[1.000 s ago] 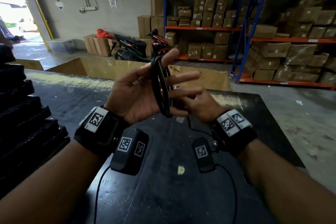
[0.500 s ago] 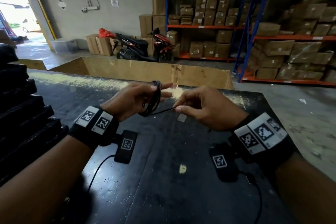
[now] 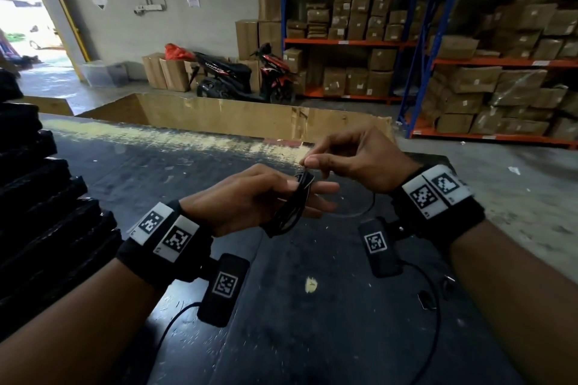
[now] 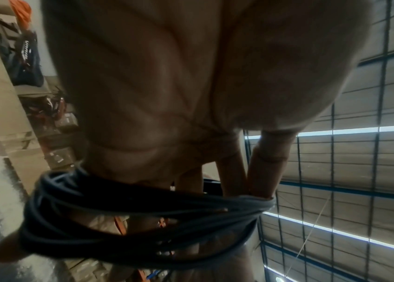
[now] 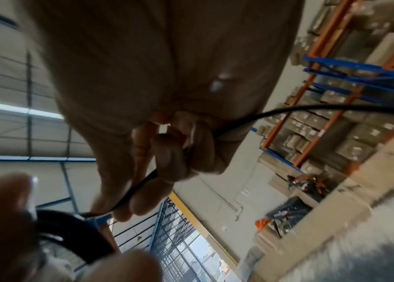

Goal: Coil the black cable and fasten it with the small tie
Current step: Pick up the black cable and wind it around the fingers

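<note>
Two hands work above the black bench (image 3: 281, 337). The left hand (image 3: 247, 200) holds one coil of black cable (image 3: 292, 206) looped around its extended fingers (image 4: 262, 171), thumb pressing the bundle. The right hand (image 3: 359, 159) pinches the one free cable strand (image 5: 140, 188) between thumb and forefinger, just above the coil. Beyond stand one cardboard bin (image 3: 237, 117), two motorcycles (image 3: 225, 75) and shelving (image 3: 350, 37) stacked with cartons.
</note>
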Motion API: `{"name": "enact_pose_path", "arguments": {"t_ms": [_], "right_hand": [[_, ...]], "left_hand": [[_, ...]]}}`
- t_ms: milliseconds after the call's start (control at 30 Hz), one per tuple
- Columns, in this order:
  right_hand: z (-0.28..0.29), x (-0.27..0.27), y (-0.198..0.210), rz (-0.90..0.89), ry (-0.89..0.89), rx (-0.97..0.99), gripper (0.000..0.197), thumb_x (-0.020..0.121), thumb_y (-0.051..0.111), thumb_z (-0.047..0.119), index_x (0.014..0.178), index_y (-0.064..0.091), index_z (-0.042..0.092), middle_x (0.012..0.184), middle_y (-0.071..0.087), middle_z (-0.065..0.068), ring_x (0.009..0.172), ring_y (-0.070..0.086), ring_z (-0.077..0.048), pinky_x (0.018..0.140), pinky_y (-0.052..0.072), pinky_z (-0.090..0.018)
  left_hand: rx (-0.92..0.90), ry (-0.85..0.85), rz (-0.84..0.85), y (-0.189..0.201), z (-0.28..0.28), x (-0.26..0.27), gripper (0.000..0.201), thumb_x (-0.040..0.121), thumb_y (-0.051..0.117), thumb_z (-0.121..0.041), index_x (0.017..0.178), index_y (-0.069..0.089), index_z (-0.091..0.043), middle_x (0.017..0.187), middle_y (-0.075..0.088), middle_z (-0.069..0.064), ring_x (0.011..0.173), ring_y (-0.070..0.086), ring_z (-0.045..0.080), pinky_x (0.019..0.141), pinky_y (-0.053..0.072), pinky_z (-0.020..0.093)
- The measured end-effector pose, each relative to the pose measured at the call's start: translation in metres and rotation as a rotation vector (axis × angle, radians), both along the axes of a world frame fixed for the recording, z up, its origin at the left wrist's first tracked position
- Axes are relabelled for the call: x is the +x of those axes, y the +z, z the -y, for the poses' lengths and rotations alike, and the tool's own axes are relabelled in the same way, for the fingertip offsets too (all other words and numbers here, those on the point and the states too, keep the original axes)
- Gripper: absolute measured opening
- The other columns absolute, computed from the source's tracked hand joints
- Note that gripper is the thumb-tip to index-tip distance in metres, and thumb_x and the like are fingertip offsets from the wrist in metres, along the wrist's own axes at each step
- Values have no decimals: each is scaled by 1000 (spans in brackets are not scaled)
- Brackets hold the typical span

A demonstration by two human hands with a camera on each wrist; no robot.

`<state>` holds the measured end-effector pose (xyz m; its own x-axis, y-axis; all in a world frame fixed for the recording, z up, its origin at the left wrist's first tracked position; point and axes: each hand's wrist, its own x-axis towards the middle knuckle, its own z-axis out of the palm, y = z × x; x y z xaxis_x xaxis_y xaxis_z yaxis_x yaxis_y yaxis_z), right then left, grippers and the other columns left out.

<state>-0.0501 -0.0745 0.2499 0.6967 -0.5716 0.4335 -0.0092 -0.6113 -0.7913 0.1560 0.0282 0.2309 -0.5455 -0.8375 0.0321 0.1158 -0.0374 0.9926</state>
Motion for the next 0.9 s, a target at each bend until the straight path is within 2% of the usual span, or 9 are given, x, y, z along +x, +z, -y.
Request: {"name": "enact_pose_path", "arguments": {"t_ms": [100,233,300,367,567,633,667,733,900], "right_hand": [[0,3,-17,66,46,114,13,89,69,-2,100,75,-4,66,74,9,58,63,-2,54,47,-11],[1,5,-27,134,28,154,9,87,70,0,94,76,-1,72,75,3,66,62,-24,55,50,-16],[2,7,-30,135,-4,138,11,85,73,2,92,76,-6,74,73,-6,67,61,-30,56,52,-20],[5,9,-34,130,-48,118,15,84,76,4,90,75,-10,75,70,-12,61,60,-23,56,51,-21],[11,0,-45,150,-79,185,16,79,74,18,83,74,3,77,71,-11,66,65,-13,61,53,-18],[9,-1,-54,117,-60,204,9,88,70,6,89,74,-2,69,71,1,58,64,-2,55,49,-13],[8,0,-60,97,-66,220,11,92,66,2,94,73,-6,64,70,6,51,59,0,50,44,-12],[5,1,-72,59,-90,259,18,97,62,3,104,73,-9,54,65,9,44,46,-4,44,34,-14],[-2,11,-96,-8,-143,312,18,98,63,12,104,78,4,56,58,-12,38,39,-2,43,32,-13]], "left_hand": [[20,11,44,3,-1,-3,56,96,36,-13,142,44,17,125,75,9,117,71,24,82,57,22],[53,-2,45,1,-3,-6,66,101,54,-38,143,45,13,126,75,2,118,70,20,84,57,23],[-17,-20,74,-1,-3,-6,68,102,56,-29,138,40,26,130,73,4,123,68,23,85,57,23],[-18,-30,105,-6,0,-7,52,102,47,-10,131,41,33,135,69,10,124,67,25,82,57,21],[-40,29,63,-6,5,-5,53,100,46,-12,141,42,22,139,64,21,135,55,40,86,57,25],[-60,90,45,-6,6,-1,60,99,51,-21,143,41,19,145,59,24,137,50,48,94,56,40],[-54,112,28,-6,6,1,63,99,54,-25,145,42,16,147,58,23,136,49,53,100,52,55],[-31,129,-13,-5,7,3,64,97,60,-34,149,47,1,148,58,22,134,47,56,104,31,77],[17,131,-151,0,15,6,52,97,53,-40,147,54,-27,144,61,21,135,54,48,109,25,81]]}}
